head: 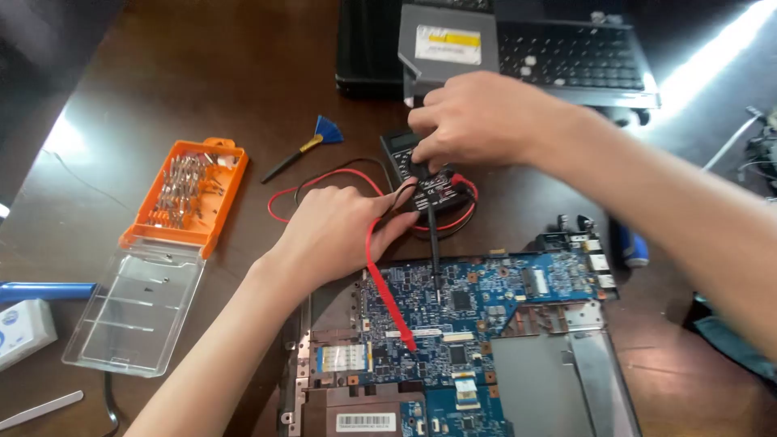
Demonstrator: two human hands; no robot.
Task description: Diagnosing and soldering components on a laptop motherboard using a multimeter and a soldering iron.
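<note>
A black multimeter (405, 154) lies on the dark wooden table beyond an opened laptop base with a blue circuit board (486, 303). My right hand (477, 117) rests on the multimeter, fingers pinched at its dial. My left hand (336, 231) lies beside it, its fingers closed on the leads. A red probe (392, 303) and a black probe (435, 255) run from that hand down onto the board, their tips touching it. Red and black wires (283, 194) loop on the table to the left of the meter.
An orange screwdriver-bit case (190, 194) with its clear lid (137, 307) open sits at the left. A small blue brush (312, 146) lies behind it. A silver optical drive (449, 44) and a black keyboard (575, 57) stand at the back. A blue-capped item (635, 251) lies right of the board.
</note>
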